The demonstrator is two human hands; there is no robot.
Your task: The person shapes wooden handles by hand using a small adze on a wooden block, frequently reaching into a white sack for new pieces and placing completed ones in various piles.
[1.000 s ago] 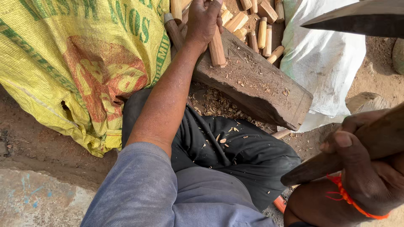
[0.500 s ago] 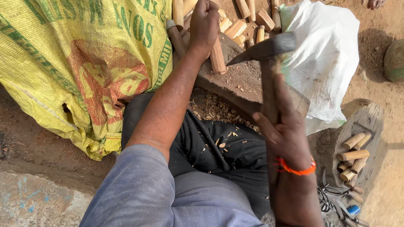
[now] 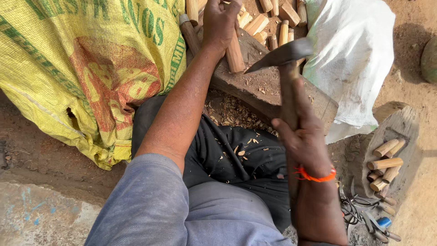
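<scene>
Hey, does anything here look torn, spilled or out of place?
The yellow sack has a small tear low on its side. Wood chips lie scattered beside the block and on the dark trousers. Nothing else stands out.

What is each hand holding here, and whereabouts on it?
The right hand grips an adze by its wooden handle; the left hand holds a wooden peg upright by its top end.

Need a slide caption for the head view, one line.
Left hand steadies a wooden peg on a chopping block; right hand holds an adze above it.
</scene>
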